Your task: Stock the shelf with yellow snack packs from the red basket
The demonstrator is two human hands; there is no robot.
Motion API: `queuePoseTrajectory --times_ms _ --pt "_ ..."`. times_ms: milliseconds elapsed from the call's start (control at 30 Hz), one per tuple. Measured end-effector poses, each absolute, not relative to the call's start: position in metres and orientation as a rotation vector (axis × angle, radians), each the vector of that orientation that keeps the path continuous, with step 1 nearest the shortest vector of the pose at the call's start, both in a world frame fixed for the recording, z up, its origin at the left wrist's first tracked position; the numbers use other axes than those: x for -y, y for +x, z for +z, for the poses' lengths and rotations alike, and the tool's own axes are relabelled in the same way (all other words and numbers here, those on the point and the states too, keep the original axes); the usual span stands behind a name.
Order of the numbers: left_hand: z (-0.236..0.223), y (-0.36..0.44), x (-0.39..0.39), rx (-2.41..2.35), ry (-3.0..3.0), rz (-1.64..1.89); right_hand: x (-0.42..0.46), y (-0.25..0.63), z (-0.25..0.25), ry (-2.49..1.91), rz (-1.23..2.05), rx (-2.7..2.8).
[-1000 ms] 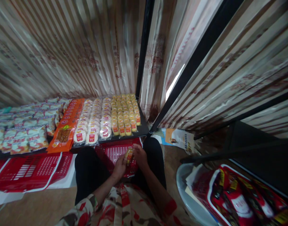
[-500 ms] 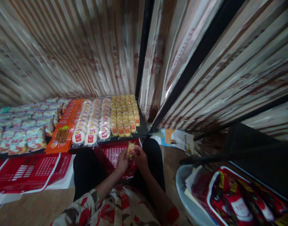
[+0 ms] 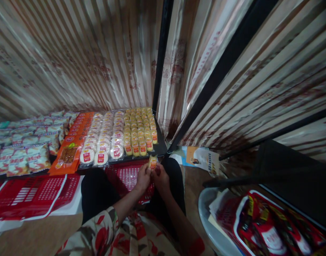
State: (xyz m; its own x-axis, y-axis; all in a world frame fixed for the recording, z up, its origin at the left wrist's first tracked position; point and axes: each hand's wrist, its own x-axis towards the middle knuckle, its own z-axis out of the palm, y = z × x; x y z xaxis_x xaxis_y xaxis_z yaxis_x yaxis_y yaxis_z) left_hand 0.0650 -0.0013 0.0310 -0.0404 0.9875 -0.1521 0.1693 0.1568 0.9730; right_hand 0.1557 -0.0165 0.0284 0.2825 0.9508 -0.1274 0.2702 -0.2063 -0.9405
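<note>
My left hand (image 3: 143,176) and my right hand (image 3: 160,176) meet above a red plastic basket (image 3: 127,175) that lies between my knees. Together their fingers pinch one small yellow snack packet (image 3: 152,162), held upright just below the front edge of the low black shelf (image 3: 162,148). On that shelf stand rows of the same yellow packets (image 3: 140,129), with round white packets (image 3: 105,139) to their left.
Further left on the shelf lie orange packs (image 3: 71,148) and several pale bags (image 3: 21,153). A flat red basket (image 3: 32,195) lies on the floor at left. A grey tub (image 3: 212,227) with red bags (image 3: 264,227) stands at right. Striped curtains hang behind black posts.
Both hands have lifted the yellow packet up and slightly right, from over the basket's middle to near the shelf's front edge.
</note>
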Motion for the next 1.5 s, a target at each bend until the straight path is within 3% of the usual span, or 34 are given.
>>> queuePoseTrajectory --times_ms 333,567,900,1500 --pt "0.033 0.077 -0.015 -1.473 1.170 1.045 0.003 0.161 0.040 -1.733 0.752 1.178" --pt "0.053 0.081 -0.027 -1.717 1.389 0.958 -0.011 0.161 0.042 -1.667 0.784 1.170" --pt "0.076 0.091 -0.047 -1.662 1.437 0.918 -0.032 0.158 0.056 -1.726 0.687 1.211" --pt "0.125 0.103 -0.052 -1.656 1.534 0.659 -0.065 0.161 0.023 -1.675 0.394 1.332"
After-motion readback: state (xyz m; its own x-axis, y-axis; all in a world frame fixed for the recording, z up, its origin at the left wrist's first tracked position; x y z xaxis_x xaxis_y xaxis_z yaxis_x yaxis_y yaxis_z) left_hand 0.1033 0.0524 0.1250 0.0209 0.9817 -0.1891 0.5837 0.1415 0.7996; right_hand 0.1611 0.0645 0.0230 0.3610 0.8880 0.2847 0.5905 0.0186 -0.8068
